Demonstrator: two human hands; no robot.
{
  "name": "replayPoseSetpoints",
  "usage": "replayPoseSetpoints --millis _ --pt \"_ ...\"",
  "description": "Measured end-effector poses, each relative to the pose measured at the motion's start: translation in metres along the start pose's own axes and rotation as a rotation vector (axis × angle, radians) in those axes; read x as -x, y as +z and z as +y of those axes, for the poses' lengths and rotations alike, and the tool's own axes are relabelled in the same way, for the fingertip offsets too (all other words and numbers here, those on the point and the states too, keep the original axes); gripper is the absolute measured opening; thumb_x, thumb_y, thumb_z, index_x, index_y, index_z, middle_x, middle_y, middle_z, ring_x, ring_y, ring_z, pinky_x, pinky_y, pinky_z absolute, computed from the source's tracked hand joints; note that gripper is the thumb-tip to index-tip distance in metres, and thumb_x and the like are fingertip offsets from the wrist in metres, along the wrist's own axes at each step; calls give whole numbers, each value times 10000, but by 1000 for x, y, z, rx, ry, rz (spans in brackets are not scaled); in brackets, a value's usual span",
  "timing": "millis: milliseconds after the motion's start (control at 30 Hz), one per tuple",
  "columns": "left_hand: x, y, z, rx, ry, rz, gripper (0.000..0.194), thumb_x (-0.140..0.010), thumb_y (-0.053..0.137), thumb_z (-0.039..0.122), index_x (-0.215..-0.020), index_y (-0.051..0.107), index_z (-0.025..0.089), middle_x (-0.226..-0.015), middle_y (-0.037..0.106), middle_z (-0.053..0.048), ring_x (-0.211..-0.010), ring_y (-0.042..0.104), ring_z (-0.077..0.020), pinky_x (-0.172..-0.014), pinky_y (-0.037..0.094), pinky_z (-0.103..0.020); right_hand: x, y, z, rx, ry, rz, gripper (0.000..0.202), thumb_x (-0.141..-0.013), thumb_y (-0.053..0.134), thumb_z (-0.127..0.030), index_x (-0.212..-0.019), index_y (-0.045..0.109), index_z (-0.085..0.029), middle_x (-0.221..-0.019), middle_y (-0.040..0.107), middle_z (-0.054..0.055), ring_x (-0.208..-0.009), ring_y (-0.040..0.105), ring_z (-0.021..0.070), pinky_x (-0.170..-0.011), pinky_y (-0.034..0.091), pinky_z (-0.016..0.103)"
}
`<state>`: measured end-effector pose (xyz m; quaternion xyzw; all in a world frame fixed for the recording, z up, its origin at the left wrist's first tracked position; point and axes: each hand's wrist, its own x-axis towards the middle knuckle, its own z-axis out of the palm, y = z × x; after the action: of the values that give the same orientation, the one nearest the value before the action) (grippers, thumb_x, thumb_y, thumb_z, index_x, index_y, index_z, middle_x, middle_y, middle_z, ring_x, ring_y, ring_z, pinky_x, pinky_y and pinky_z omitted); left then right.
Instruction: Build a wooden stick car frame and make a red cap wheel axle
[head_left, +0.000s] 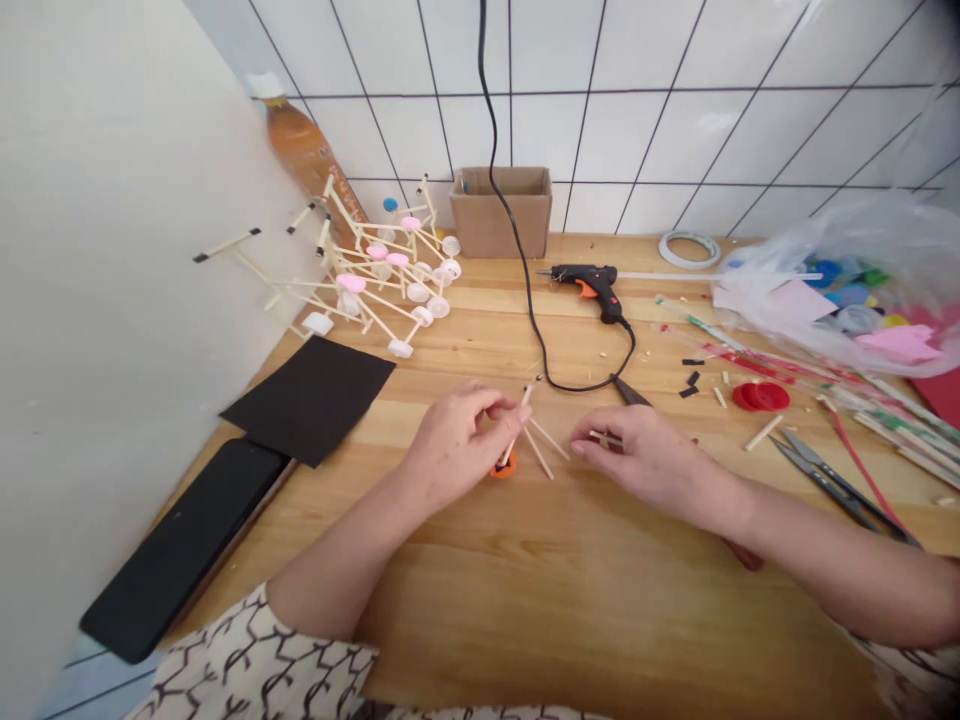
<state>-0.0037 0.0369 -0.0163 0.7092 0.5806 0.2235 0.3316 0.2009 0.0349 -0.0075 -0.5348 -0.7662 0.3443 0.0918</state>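
Wooden sticks pinched in left hand, centre. Right hand, just right, has fingers closed on a short stick. Cable loops beyond, glue gun far; black paper left, scissors right.

No legible txt, btl lettering too blurry
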Motion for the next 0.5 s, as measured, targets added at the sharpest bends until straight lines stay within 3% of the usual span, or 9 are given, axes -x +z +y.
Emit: replayPoseSetpoints --millis 133,267,500 --pt "-11 -1 -5 118 -73 -33 357 -847 498 415 -719 663 125 -611 539 4 -578 445 -113 -541 330 -230 -15 -10 -5 -9 39 -49 189 -779 532 -225 -784 710 -163 -625 642 1 -552 518 115 -543 372 232" --pt "-19 2 -10 186 -145 -70 324 -799 560 416 -746 685 122 -606 550 7 -567 434 -107 -530 327 -224 -37 -4 -7 -37 44 -97 189 -773 545 -245 -781 709 -151 -637 613 2 -569 504 110 -561 375 238" --pt "-25 -1 1 171 -193 -124 300 -755 602 402 -636 658 132 -526 493 28 -495 392 -84 -467 288 -208 -44 3 -4 -102 35 -163 190 -785 542 -265 -766 693 -151 -602 551 -26 -543 449 92 -527 348 230"
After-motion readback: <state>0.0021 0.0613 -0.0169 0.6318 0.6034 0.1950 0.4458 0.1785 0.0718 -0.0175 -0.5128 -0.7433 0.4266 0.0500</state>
